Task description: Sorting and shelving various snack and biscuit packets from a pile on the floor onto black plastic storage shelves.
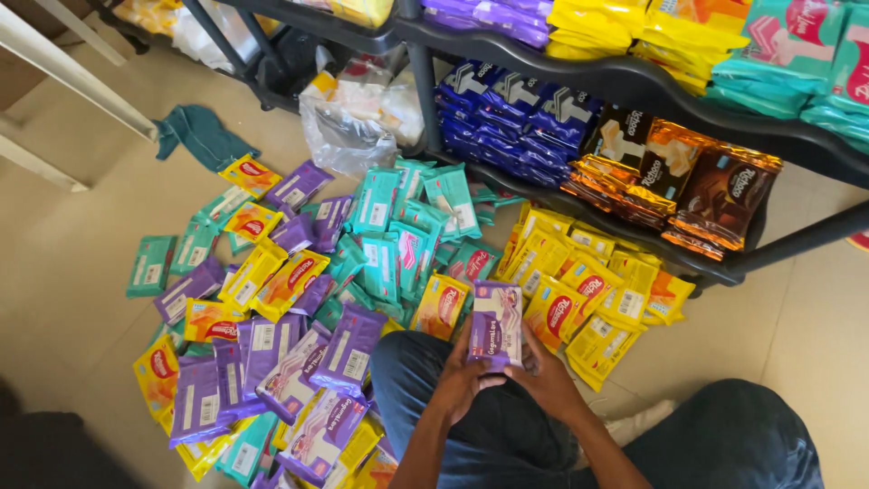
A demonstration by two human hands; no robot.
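**Sorting snack packs: purple stack in hand**

Knees at 6 o'clock. Floor pile [299, 299] of mixed packs spreads at 9, shelf [634, 86] at 1. Left hand [462, 380] and right hand [548, 376] both clamp the purple stack [496, 326], fingers curled round its edges. Judgement: squaring up the stack; placing it calls for a level, two-handed carry.

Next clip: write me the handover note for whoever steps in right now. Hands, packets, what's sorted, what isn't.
Left hand and right hand: both grip a small stack of purple packets over the lap.
Floor: a mixed heap of purple, teal and yellow packets lies spread out; yellow packets lie grouped to the right.
Shelf: blue, brown, orange, yellow and teal packets stand in rows.
Done: the yellow group and the stack in hand.
Left: the mixed heap, judging by how it lies.
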